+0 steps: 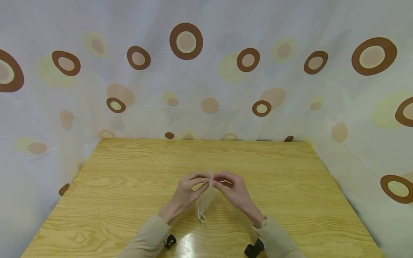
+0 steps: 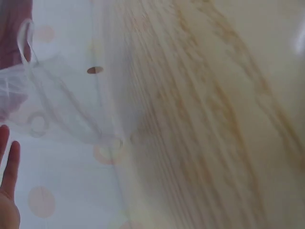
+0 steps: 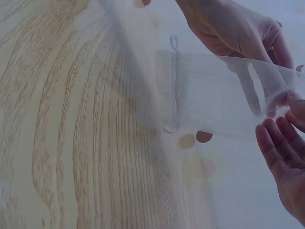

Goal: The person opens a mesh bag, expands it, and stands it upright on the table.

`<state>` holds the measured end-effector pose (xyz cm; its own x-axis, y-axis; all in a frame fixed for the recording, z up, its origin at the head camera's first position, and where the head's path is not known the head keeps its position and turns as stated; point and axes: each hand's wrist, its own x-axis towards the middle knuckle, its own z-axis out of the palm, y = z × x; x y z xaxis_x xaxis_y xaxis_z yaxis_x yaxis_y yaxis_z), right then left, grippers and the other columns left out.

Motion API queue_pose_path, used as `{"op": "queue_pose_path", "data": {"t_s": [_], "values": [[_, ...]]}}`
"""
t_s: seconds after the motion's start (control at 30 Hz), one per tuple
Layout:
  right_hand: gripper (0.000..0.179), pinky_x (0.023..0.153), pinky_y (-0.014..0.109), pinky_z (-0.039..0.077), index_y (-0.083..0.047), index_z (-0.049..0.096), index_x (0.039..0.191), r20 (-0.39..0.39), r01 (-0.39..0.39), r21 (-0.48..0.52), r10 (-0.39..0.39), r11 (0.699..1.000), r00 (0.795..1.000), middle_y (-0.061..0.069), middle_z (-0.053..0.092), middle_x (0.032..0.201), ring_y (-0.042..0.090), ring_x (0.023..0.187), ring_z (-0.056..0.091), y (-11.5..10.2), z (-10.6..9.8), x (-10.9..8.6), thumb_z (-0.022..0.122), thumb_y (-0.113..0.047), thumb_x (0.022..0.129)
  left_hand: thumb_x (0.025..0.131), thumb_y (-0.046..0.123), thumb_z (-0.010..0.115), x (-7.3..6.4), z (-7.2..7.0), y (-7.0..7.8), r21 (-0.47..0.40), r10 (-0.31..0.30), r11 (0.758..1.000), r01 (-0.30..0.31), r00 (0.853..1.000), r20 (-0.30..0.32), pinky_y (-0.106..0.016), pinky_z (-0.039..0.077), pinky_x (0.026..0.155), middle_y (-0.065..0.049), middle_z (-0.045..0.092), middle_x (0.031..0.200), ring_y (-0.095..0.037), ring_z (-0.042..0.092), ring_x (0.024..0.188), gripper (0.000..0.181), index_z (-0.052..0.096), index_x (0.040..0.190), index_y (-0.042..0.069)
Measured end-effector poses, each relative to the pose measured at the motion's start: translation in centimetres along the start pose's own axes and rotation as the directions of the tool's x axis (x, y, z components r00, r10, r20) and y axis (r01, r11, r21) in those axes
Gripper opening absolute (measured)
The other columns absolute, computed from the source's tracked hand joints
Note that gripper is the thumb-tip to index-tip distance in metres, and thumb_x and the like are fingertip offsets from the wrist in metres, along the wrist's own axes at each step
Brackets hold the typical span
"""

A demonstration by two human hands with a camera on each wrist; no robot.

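Beige sleeves (image 1: 148, 233), then both hands (image 1: 187, 190) (image 1: 238, 191) pinching sheer pouch (image 3: 214, 95)

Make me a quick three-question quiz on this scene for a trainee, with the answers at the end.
1. True or false: only one hand is holding the sheer pouch.
2. What pattern covers the backdrop behind the wooden table: A stripes, B rings and spots, C stars?
3. What sticks out near the pouch's end opposite where it is held?

Key: 1 false, the left hand and right hand both pinch it; 2 B; 3 a cord loop.
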<state>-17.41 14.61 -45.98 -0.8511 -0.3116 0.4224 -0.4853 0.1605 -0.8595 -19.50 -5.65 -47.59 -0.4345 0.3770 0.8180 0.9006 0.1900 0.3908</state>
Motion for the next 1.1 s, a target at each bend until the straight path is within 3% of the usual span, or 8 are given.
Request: {"op": "queue_pose_path", "data": {"t_s": [0.1, 0.33, 0.63, 0.87, 1.1], "values": [[0.014, 0.087, 0.026, 0.06, 0.003, 0.073, 0.107, -0.009, 0.044, 0.013, -0.044, 0.999, 0.999, 0.023, 0.07, 0.104, 0.003, 0.097, 0.068, 0.1, 0.1, 0.1, 0.066, 0.0, 0.095, 0.077, -0.017, 0.076, 0.0, 0.1, 0.0, -0.019, 0.011, 1.0, -0.011, 1.0, 0.0, -0.025, 0.06, 0.081, -0.015, 0.071, 0.102, -0.027, 0.071, 0.09, 0.027, 0.074, 0.1, -0.003], [0.01, 0.086, 0.026, 0.061, 0.005, 0.074, 0.098, -0.04, 0.118, 0.0, -0.118, 0.993, 0.992, 0.022, 0.07, 0.094, 0.012, 0.088, 0.071, 0.2, 0.1, 0.2, 0.066, 0.007, 0.091, 0.078, -0.012, 0.078, 0.0, 0.0, 0.1, 0.042, -0.02, 0.999, 0.02, 1.0, 0.015, -0.026, 0.06, 0.083, -0.014, 0.074, 0.1, -0.026, 0.073, 0.091, 0.024, 0.075, 0.099, -0.001], [0.009, 0.077, 0.027, 0.062, 0.0, 0.073, 0.094, -0.081, 0.15, -0.146, -0.163, 0.978, 0.983, 0.018, 0.07, 0.086, 0.029, 0.076, 0.069, 0.5, -0.5, 0.1, 0.068, 0.007, 0.09, 0.082, -0.006, 0.077, 0.0, -0.4, 0.3, 0.117, -0.101, 0.988, 0.096, 0.994, 0.032, -0.026, 0.06, 0.085, -0.012, 0.077, 0.098, -0.023, 0.075, 0.091, 0.02, 0.072, 0.101, 0.001], [0.01, 0.074, 0.027, 0.061, -0.003, 0.07, 0.094, -0.067, 0.176, -0.268, -0.201, 0.947, 0.977, 0.013, 0.072, 0.085, 0.027, 0.074, 0.069, 0.5, -1.0, 0.2, 0.068, 0.007, 0.09, 0.082, -0.007, 0.077, 0.1, -0.7, 0.4, 0.148, -0.086, 0.986, 0.078, 0.995, 0.048, -0.024, 0.061, 0.08, -0.01, 0.077, 0.093, -0.02, 0.075, 0.086, 0.02, 0.072, 0.1, 0.001], [0.016, 0.079, 0.029, 0.061, 0.0, 0.069, 0.099, -0.052, 0.24, -0.258, -0.262, 0.936, 0.964, 0.018, 0.069, 0.09, 0.028, 0.082, 0.069, 1.0, -1.3, 0.3, 0.065, 0.012, 0.09, 0.083, -0.009, 0.075, 0.1, -1.0, 0.3, 0.157, -0.081, 0.985, 0.069, 0.994, 0.072, -0.024, 0.06, 0.074, -0.008, 0.073, 0.094, -0.019, 0.07, 0.084, 0.021, 0.073, 0.101, 0.0]]}}
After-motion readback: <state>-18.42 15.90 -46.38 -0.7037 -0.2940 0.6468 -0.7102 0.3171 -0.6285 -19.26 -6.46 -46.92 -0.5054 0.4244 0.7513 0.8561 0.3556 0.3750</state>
